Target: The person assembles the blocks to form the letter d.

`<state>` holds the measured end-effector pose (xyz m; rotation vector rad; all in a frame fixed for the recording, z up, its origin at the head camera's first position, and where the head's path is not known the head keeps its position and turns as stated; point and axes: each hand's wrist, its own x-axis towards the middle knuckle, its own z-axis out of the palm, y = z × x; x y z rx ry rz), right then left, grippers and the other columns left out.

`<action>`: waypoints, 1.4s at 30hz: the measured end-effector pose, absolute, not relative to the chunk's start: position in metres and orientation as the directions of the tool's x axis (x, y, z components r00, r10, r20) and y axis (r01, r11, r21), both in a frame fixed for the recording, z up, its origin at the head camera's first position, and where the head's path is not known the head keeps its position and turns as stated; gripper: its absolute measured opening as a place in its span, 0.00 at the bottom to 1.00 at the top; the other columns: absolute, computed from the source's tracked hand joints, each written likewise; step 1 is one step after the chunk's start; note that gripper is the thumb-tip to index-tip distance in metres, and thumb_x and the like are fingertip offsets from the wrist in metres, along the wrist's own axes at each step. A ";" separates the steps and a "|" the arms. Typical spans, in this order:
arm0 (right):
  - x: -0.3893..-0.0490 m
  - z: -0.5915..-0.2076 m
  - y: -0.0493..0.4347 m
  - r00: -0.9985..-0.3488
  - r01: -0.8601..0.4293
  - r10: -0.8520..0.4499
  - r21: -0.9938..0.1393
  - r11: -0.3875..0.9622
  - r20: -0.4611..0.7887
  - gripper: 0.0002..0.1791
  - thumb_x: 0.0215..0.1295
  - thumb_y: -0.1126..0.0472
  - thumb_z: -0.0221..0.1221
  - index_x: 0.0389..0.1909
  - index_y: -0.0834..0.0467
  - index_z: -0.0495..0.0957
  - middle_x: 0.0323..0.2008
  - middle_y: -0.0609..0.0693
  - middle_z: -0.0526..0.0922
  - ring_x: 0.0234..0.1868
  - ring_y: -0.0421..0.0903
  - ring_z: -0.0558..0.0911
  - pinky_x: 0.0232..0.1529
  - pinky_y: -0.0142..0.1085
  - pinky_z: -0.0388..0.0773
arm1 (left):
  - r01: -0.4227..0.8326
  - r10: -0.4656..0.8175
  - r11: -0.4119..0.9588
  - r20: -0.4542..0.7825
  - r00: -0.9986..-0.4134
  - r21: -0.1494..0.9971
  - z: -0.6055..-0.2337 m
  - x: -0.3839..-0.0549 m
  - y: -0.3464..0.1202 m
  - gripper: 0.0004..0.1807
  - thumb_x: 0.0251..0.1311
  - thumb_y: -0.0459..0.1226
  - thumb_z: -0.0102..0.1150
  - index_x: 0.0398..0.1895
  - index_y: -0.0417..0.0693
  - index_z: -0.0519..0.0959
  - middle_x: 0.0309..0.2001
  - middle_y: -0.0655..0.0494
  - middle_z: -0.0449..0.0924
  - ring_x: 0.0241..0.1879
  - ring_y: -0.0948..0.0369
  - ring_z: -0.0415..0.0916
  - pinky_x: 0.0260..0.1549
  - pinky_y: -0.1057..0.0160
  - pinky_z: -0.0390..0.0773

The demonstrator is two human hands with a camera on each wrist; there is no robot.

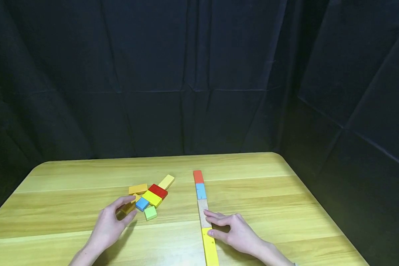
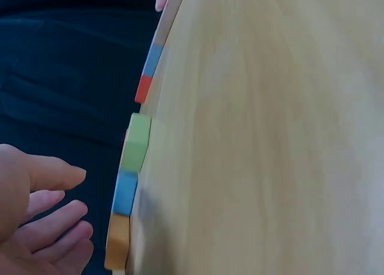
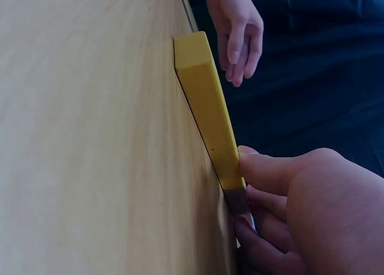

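Observation:
My left hand hovers at the near left side of a loose cluster of wooden blocks, thumb and fingers apart, nothing between them. Closest to it are orange blocks, one partly hidden by the fingers, a blue block and a light green block. My right hand rests along a straight row of blocks. Its thumb touches the long yellow block at the row's near end, while its fingers touch the plain wood block. Beyond that come a light blue block and an orange-red block.
Also in the cluster lie a yellow block, a dark red block, a pale yellow block and an orange block. All lie on the wood-grain table. Dark curtains hang behind and beside it.

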<state>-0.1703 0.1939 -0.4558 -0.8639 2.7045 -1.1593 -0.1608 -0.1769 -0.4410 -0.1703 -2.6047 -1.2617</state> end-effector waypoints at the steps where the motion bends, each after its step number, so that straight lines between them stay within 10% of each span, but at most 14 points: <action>1: -0.170 -0.456 0.194 -0.839 -0.468 -0.524 -0.686 0.557 0.147 0.28 0.67 0.44 0.62 0.60 0.58 0.79 0.66 0.39 0.75 0.67 0.48 0.74 0.67 0.48 0.71 | 0.208 -0.004 0.627 0.270 -0.963 0.751 -0.442 -0.162 -0.179 0.23 0.59 0.30 0.67 0.59 0.41 0.78 0.56 0.39 0.81 0.54 0.44 0.81 0.54 0.45 0.80; 42: -0.171 -0.456 0.195 -0.834 -0.476 -0.532 -0.678 0.560 0.147 0.28 0.67 0.42 0.61 0.61 0.56 0.79 0.66 0.38 0.74 0.67 0.48 0.73 0.67 0.50 0.70 | 0.145 -0.060 0.641 0.237 -0.970 0.753 -0.456 -0.169 -0.193 0.23 0.55 0.26 0.67 0.57 0.37 0.78 0.53 0.39 0.83 0.51 0.45 0.82 0.52 0.53 0.82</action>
